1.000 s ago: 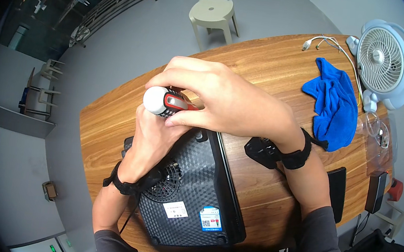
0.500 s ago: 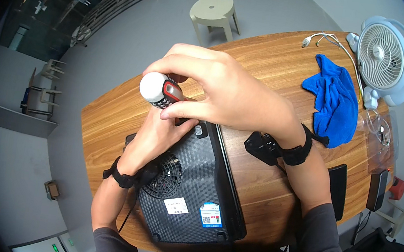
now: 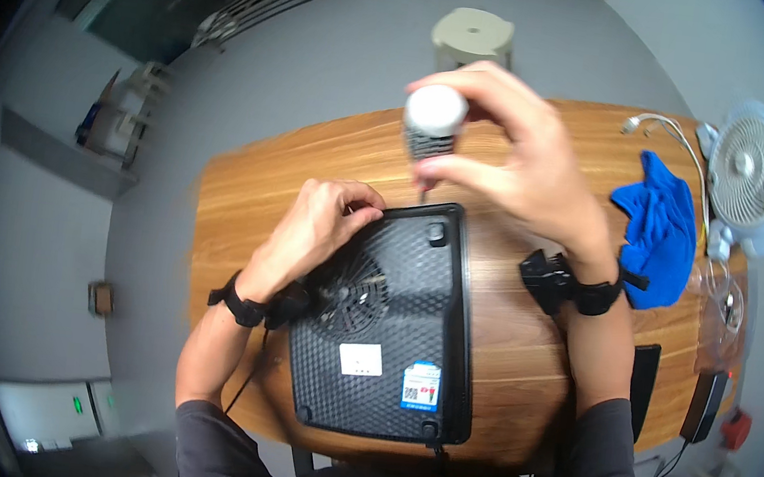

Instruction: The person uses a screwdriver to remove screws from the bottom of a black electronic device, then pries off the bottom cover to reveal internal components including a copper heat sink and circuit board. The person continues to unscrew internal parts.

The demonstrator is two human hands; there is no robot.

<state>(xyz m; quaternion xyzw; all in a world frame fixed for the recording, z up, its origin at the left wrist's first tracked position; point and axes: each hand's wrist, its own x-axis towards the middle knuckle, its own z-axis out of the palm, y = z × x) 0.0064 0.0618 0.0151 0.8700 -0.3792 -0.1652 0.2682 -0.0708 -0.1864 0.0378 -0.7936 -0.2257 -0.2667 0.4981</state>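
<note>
A black laptop cooling pad (image 3: 410, 326) lies underside up on the table, showing its textured base, a round fan grille (image 3: 358, 298) and rubber feet at the corners. In my right hand (image 3: 523, 156) is a screwdriver (image 3: 432, 131) with a white-capped, black ribbed handle, gripped between thumb and fingers. Its shank points down just beyond the pad's far edge; whether the tip touches anything is unclear. My left hand (image 3: 313, 226) is closed at the far left part of the pad, thumb and fingertips pinched together at its edge. What the pinch holds, if anything, is hidden.
A blue cloth (image 3: 660, 237) lies on the right of the wooden table (image 3: 518, 367), beside a white fan (image 3: 749, 177) and a white cable (image 3: 685, 146). Black flat object (image 3: 642, 386) and black box (image 3: 705, 407) are near the right edge. A pale stool (image 3: 473, 34) stands beyond.
My right hand has lifted the screwdriver away from my left hand, to the far right past the pad's edge. My left hand remains near the pad's far edge. The whole view has shifted.
</note>
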